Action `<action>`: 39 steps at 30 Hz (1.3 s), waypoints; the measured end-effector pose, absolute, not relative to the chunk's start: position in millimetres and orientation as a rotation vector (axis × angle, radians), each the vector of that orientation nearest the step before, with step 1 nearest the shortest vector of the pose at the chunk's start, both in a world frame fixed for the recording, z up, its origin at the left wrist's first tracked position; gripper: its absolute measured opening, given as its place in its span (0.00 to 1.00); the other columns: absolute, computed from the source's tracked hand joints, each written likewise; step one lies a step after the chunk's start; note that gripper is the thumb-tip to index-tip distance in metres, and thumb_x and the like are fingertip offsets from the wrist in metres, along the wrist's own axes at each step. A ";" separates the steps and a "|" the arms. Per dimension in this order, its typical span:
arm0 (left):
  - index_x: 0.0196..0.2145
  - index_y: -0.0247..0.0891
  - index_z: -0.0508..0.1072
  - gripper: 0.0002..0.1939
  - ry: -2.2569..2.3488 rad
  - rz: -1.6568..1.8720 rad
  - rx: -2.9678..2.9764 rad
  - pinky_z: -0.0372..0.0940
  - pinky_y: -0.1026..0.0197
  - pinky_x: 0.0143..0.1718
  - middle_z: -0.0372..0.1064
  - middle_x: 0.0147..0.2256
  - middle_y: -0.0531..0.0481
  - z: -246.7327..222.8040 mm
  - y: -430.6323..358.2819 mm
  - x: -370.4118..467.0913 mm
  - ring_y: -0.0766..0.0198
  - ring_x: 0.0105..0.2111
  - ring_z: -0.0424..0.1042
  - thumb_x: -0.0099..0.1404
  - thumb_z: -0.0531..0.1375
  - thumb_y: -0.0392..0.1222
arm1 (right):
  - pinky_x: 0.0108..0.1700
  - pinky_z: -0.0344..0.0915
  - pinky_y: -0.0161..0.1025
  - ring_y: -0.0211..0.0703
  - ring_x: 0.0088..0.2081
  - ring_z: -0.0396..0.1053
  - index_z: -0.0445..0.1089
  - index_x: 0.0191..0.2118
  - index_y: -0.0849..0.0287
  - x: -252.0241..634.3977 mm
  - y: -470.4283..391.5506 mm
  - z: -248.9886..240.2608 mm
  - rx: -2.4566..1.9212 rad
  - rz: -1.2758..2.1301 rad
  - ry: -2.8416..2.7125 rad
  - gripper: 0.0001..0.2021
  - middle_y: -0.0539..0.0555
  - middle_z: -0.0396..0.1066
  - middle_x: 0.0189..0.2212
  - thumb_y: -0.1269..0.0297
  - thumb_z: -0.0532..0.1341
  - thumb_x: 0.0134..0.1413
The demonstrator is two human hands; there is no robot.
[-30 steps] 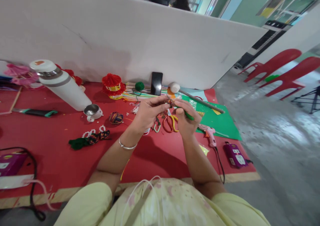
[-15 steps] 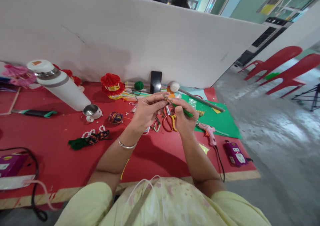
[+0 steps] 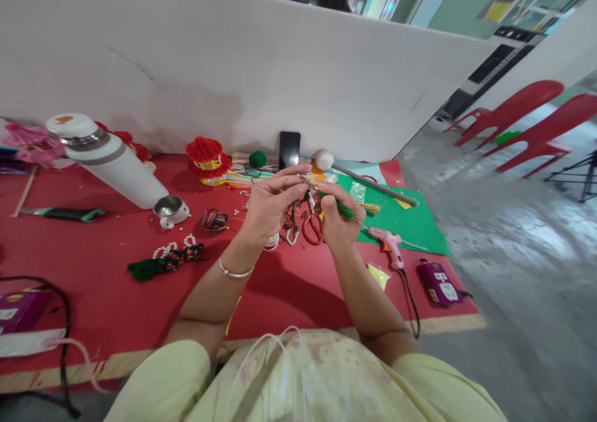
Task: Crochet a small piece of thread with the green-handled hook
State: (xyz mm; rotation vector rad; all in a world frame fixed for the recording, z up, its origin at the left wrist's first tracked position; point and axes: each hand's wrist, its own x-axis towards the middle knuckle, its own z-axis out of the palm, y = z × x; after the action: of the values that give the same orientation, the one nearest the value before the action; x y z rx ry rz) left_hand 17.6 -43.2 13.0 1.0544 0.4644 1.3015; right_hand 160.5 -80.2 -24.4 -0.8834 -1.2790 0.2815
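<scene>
Over the middle of the red table, my right hand (image 3: 339,224) grips a green-handled crochet hook (image 3: 345,210), its tip pointing left toward my left fingers. My left hand (image 3: 267,207) is closed at the fingertips, pinching a small bit of dark yarn that the fingers mostly hide. A thin strand runs toward it from the multicoloured yarn ball (image 3: 215,219). Beneath my hands lie red-handled scissors (image 3: 311,229) and a pale green clip (image 3: 292,237). A braided yarn piece with white bead loops (image 3: 172,259) rests to the left.
A white flask (image 3: 112,164) and a metal cup (image 3: 171,209) stand on the left. Toward the white partition are a red frilled craft (image 3: 208,160) and a phone (image 3: 290,150). Right lie a pink glue gun (image 3: 392,243), its cable, and a purple power box (image 3: 439,283).
My hands have shifted slightly left, and the hook's tip has moved a little up and left at my left fingertips. The view has turned slightly; the table items stay put.
</scene>
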 end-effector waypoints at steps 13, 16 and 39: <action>0.35 0.42 0.88 0.13 0.428 1.093 0.954 0.59 0.65 0.18 0.79 0.60 0.42 16.2 -41.5 11.9 0.75 0.25 0.66 0.50 0.79 0.39 | 0.49 0.82 0.53 0.50 0.45 0.85 0.83 0.48 0.41 193.9 -74.6 -9.5 -0.749 0.042 -1.565 0.10 0.50 0.87 0.44 0.49 0.68 0.65; 0.34 0.41 0.88 0.12 0.405 1.057 0.946 0.55 0.67 0.16 0.79 0.60 0.42 18.7 -42.7 11.7 0.79 0.23 0.63 0.50 0.79 0.38 | 0.48 0.79 0.52 0.49 0.45 0.85 0.82 0.53 0.40 207.7 -73.8 -0.7 -0.650 0.017 -1.703 0.13 0.49 0.87 0.46 0.55 0.70 0.64; 0.31 0.34 0.87 0.09 0.433 0.862 0.978 0.57 0.69 0.18 0.78 0.59 0.33 25.6 -41.9 0.5 0.78 0.22 0.67 0.48 0.77 0.32 | 0.48 0.78 0.49 0.47 0.44 0.83 0.82 0.54 0.46 242.3 -90.2 28.4 -0.606 -0.042 -2.031 0.14 0.53 0.88 0.46 0.59 0.71 0.65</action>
State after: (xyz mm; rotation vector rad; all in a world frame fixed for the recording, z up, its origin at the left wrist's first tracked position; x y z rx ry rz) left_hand 0.5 -41.9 25.6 0.9780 0.4330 0.8618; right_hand 242.3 -90.2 28.4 -0.6062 -2.0315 -0.0422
